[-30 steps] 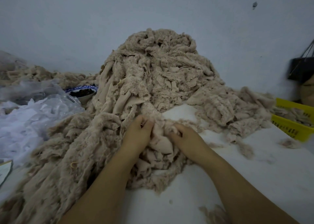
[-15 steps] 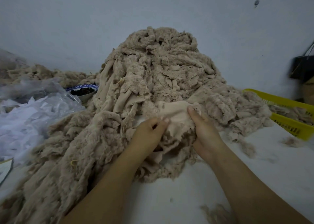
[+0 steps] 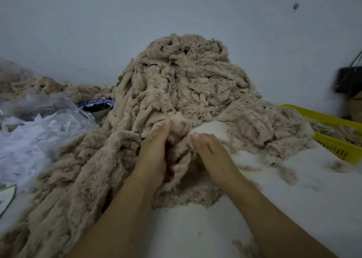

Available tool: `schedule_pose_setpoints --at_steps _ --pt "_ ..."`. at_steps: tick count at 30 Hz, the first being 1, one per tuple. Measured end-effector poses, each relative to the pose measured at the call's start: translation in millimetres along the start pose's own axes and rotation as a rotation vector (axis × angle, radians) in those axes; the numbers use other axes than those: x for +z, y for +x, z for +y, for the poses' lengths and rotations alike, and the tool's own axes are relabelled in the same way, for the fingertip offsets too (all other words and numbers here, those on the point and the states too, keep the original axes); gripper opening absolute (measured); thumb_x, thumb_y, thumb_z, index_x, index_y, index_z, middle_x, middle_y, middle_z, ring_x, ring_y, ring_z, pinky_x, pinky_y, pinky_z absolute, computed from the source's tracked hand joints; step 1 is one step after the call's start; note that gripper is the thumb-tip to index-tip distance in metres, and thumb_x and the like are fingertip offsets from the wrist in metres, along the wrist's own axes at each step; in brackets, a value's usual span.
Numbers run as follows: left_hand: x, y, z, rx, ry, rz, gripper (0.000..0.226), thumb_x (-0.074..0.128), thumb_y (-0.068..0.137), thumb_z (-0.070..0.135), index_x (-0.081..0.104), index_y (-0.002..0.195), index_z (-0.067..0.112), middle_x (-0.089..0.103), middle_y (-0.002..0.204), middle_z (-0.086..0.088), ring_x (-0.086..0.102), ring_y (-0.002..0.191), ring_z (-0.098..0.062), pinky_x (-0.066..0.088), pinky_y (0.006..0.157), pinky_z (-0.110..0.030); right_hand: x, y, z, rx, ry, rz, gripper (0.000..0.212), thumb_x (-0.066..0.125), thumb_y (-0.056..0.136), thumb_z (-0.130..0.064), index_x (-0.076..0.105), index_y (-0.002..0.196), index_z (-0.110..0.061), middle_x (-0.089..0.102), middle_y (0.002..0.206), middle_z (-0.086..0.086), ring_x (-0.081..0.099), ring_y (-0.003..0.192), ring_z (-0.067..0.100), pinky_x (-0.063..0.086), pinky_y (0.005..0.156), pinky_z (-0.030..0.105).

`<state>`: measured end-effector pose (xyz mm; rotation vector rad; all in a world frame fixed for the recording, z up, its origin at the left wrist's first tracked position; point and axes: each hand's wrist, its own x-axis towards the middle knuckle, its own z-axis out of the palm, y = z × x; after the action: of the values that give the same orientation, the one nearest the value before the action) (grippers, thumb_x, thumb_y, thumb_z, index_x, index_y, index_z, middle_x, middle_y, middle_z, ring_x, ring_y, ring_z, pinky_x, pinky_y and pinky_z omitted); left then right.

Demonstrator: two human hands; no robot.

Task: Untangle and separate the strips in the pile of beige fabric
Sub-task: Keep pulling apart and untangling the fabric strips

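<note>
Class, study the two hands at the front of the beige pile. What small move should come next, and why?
Probably draw the hands apart: the left hand pinches a smooth strip beside the right hand, its far end buried in the pile.

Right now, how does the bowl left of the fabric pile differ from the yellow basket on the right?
The bowl is round, white, blue-rimmed; the yellow basket is straight-sided slotted plastic. The bowl holds dark contents; the basket holds beige scraps. The bowl sits partly behind the clear plastic bag; the basket runs off the right edge. Both are open-topped beside the beige fabric pile.
</note>
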<state>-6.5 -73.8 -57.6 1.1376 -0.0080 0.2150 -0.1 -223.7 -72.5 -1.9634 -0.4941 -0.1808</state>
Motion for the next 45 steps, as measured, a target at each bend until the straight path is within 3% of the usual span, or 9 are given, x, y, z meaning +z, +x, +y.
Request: schedule_pose_setpoints --at_steps 8,17,21,25,29,32,35,40,45 --pt "11 -6 0 0.347 0.488 0.178 0.027 0.063 0.095 0.037 0.068 0.081 0.014 0.072 0.081 0.003 0.067 0.079 -0.01 0.055 0.075 -0.034 0 7 14 0.099 -0.198 0.057 0.027 0.056 0.09 -0.023 0.04 0.069 -0.018 0.043 0.069 -0.002 0.04 0.06 0.011 0.029 0.052 0.025" --pt "-3 1 21 -0.025 -0.204 0.222 0.027 0.051 0.102 0.032 0.067 0.115 0.014 0.076 0.105 -0.005 0.073 0.095 -0.019 0.06 0.08 -0.035 -25 8 22 0.307 0.077 0.085 0.039 0.052 0.095 -0.038 0.039 0.065 -0.017 0.046 0.057 -0.012 0.043 0.05 0.003 0.032 0.048 0.018" --pt "4 -6 19 -0.09 -0.207 0.003 0.033 0.046 0.104 0.03 0.068 0.113 0.008 0.075 0.108 -0.01 0.072 0.098 -0.021 0.059 0.072 -0.029 -4 -2 8 0.019 0.057 0.006 0.049 0.039 0.088 -0.075 0.061 0.09 -0.032 0.054 0.092 -0.032 0.052 0.089 -0.018 0.034 0.071 -0.003" --pt "9 -10 15 -0.069 -0.162 -0.159 0.037 0.044 0.105 0.025 0.066 0.118 -0.001 0.072 0.115 -0.016 0.069 0.107 -0.023 0.058 0.079 -0.027 2 3 -4 -0.033 0.184 0.101 0.044 0.051 0.078 -0.078 0.051 0.115 -0.053 0.05 0.121 -0.03 0.055 0.11 -0.009 0.048 0.083 0.01" --pt "10 -8 15 -0.081 -0.261 -0.138 0.041 0.052 0.094 0.033 0.073 0.109 0.001 0.072 0.114 -0.017 0.071 0.102 -0.025 0.059 0.068 -0.027 2 -1 -1 -0.002 0.128 -0.107 0.008 0.061 0.091 -0.055 0.067 0.088 -0.056 0.07 0.089 -0.03 0.065 0.083 -0.012 0.047 0.069 0.01" --pt "2 -1 20 -0.087 -0.519 -0.091 0.045 0.041 0.103 0.034 0.075 0.11 0.005 0.073 0.112 -0.014 0.071 0.102 -0.021 0.06 0.074 -0.033 0 -3 7 0.038 0.003 -0.239 0.029 0.06 0.093 -0.052 0.066 0.085 -0.024 0.067 0.077 -0.01 0.063 0.071 0.003 0.046 0.068 0.025" --pt "-8 5 21 -0.078 -0.717 -0.028 0.044 0.038 0.105 0.035 0.059 0.127 0.003 0.073 0.111 -0.013 0.073 0.096 -0.02 0.061 0.065 -0.035 -5 -1 6 0.054 -0.007 -0.211 0.036 0.054 0.094 -0.057 0.065 0.079 -0.027 0.063 0.074 -0.013 0.06 0.071 0.003 0.046 0.068 0.024" --pt "-1 1 12 -0.09 -0.073 -0.058 0.042 0.046 0.102 0.045 0.068 0.116 0.013 0.074 0.111 -0.007 0.07 0.105 -0.021 0.055 0.088 -0.037 -12 2 -3 0.012 0.198 0.075 0.04 0.048 0.1 -0.05 0.051 0.067 -0.026 0.047 0.064 -0.009 0.044 0.059 0.007 0.034 0.055 0.017" --pt "10 -11 -6 0.114 0.79 -0.161 0.064 0.06 0.084 0.066 0.062 0.082 0.002 0.065 0.07 -0.008 0.058 0.063 -0.011 0.047 0.062 -0.027 -9 3 -5 0.012 0.169 0.095 0.035 0.048 0.1 -0.05 0.06 0.08 -0.024 0.061 0.074 0.011 0.053 0.066 0.029 0.045 0.062 0.041"
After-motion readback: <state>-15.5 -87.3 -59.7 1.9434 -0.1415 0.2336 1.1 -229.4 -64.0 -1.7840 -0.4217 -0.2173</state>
